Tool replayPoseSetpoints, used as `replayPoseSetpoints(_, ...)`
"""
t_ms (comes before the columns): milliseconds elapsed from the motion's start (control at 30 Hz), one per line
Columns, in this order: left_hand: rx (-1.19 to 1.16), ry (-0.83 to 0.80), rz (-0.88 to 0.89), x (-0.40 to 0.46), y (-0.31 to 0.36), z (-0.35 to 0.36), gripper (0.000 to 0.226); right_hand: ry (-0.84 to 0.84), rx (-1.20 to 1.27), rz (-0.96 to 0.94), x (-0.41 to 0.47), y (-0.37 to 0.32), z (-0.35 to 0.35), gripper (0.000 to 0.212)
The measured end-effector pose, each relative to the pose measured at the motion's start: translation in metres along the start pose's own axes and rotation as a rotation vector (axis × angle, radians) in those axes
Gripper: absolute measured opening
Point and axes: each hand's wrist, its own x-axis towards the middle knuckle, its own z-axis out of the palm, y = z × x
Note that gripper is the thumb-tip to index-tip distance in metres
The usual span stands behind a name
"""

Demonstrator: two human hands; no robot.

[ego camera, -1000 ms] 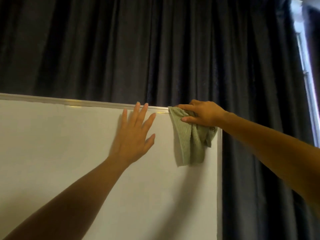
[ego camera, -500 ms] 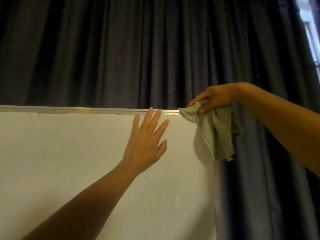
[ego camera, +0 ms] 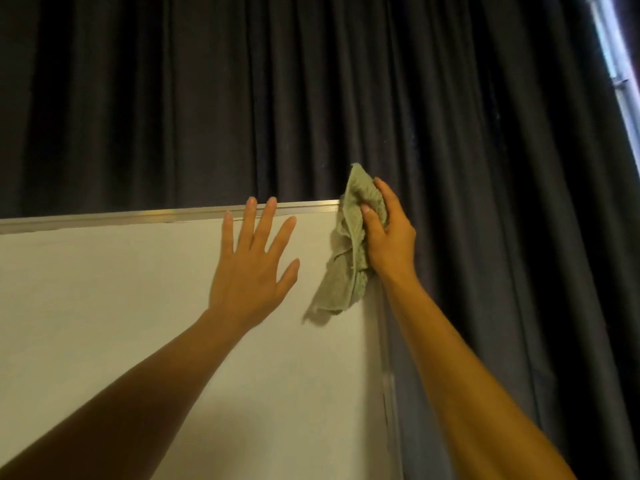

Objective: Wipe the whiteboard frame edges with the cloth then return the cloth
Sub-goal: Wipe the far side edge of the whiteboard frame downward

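Right hand (ego camera: 389, 237) is gripping the green cloth (ego camera: 349, 258) w/ curled fingers at the whiteboard (ego camera: 138, 306) frame's top right corner, mid-right of the picture; left hand (ego camera: 252, 265) is resting flat, fingers spread, on the board beside it

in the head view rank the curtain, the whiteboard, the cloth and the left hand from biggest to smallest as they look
1. curtain
2. whiteboard
3 and 4. cloth and left hand look about alike, so I cannot rank them.
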Motion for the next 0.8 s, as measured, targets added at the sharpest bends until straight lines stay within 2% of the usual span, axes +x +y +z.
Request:
replayPoseSetpoints(567, -0.047, -0.047, 0.000, 0.000, -0.011, 0.006, 0.076, -0.029, 0.093, 0.266, -0.136, 0.014, -0.027, 0.044)
replayPoseSetpoints(800, -0.083, -0.198, -0.054, -0.001, -0.011, 0.020, 0.075, -0.134, -0.020, 0.359, -0.181, 0.025, -0.040, 0.046)
